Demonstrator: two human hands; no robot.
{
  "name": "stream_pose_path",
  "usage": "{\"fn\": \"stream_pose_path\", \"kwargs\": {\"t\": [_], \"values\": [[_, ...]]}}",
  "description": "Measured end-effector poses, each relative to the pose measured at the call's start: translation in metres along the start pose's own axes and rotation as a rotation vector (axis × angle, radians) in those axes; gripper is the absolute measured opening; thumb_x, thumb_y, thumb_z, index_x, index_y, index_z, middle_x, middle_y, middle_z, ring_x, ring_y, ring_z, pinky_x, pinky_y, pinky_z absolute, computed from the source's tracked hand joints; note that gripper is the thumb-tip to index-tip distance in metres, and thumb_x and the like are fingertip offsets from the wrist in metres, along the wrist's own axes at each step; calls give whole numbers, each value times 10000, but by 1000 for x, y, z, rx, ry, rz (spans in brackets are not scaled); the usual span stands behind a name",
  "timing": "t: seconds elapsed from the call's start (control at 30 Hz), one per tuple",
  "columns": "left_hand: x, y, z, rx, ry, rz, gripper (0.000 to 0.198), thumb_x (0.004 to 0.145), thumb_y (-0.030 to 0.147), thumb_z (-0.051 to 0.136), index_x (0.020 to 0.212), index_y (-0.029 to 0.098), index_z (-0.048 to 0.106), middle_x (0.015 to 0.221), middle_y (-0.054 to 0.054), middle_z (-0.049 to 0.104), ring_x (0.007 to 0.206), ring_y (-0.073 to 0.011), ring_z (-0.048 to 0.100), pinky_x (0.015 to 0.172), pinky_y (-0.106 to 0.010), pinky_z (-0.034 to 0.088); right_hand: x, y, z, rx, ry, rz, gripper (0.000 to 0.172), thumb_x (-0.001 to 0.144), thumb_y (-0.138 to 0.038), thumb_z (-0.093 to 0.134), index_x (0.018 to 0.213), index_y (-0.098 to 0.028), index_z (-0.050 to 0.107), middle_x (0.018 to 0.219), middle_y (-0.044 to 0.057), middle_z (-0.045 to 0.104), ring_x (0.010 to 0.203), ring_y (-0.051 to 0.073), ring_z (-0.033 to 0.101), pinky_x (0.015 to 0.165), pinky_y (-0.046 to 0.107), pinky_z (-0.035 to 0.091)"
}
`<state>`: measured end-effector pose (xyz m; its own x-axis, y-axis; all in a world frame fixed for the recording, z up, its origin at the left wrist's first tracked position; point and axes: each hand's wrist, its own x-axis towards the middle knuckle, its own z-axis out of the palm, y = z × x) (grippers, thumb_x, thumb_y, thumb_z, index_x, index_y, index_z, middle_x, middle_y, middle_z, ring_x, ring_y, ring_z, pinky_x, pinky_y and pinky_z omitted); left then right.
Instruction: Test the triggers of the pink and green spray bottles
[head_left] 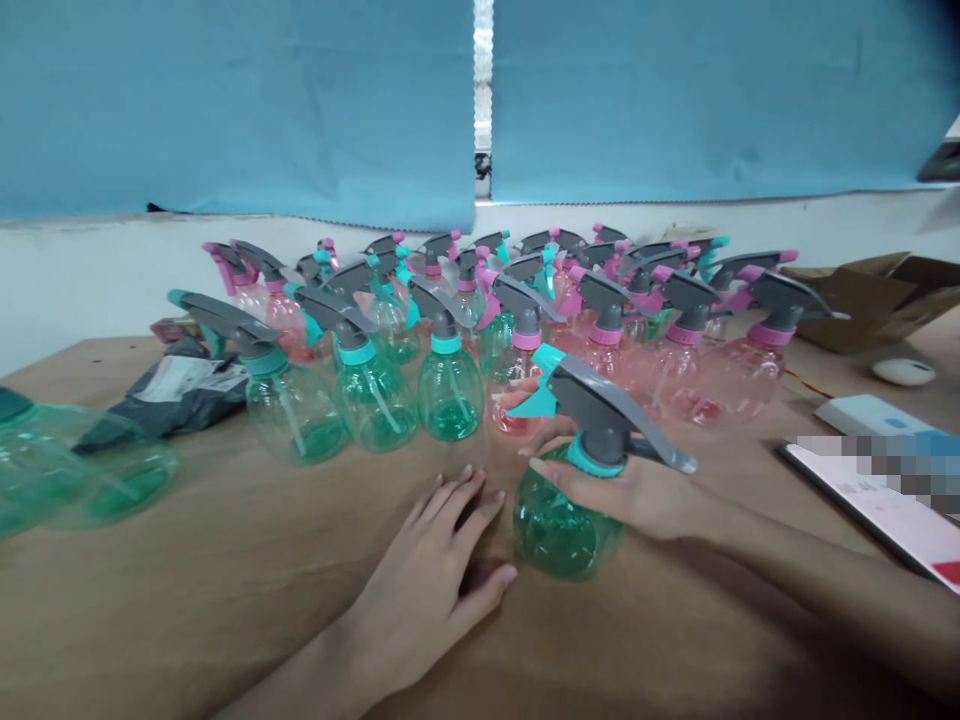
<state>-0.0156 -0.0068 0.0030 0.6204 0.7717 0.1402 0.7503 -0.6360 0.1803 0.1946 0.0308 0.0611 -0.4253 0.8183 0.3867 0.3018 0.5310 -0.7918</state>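
My right hand is wrapped round the neck of a green spray bottle with a grey and turquoise trigger head. The bottle is upright at the front of the table, and some of its body is hidden behind my fingers. To its left, my left hand lies on the wooden table, fingers stretched out and nothing in it. Just behind stand a green spray bottle with a turquoise collar and a pink spray bottle, the latter partly covered by my right hand's fingers.
Several green and pink spray bottles crowd the back of the table. Blurred green bottles are at far left, near a dark plastic package. On the right are a cardboard box, a white mouse, a white box and a phone.
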Motion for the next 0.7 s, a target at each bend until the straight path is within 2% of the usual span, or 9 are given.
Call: {"fn": "stream_pose_path", "kwargs": {"t": [0.2,0.37,0.5,0.7], "values": [[1,2,-2,5,-16,-10,519,903,430,461,1341,162,385,1414,-109,364,1304,-269,296,1030,-474,301,2,-2,-4,-53,-26,24,87,766,-254,518,779,-249,604,776,-3,661,729,159,653,686,303,569],[1,2,-2,6,-11,-11,520,904,438,456,1343,168,384,1412,-110,369,1304,-266,298,1027,-468,306,4,-10,-7,7,-32,-17,122,710,-162,510,679,-258,579,760,-24,666,768,151,657,713,283,563],[1,1,-2,3,-4,-15,516,900,440,463,1337,174,392,1412,-110,370,1292,-272,319,1021,-476,310,3,-13,-8,69,-21,-29,153,678,-138,514,752,-255,578,896,-17,672,769,139,656,694,259,572],[0,2,-2,7,-5,-11,523,901,443,456,1343,173,382,1411,-102,372,1298,-268,308,1026,-472,305,0,-2,-6,79,-72,-34,159,754,-182,525,817,-264,644,1046,-8,649,866,159,658,766,307,563]]}}
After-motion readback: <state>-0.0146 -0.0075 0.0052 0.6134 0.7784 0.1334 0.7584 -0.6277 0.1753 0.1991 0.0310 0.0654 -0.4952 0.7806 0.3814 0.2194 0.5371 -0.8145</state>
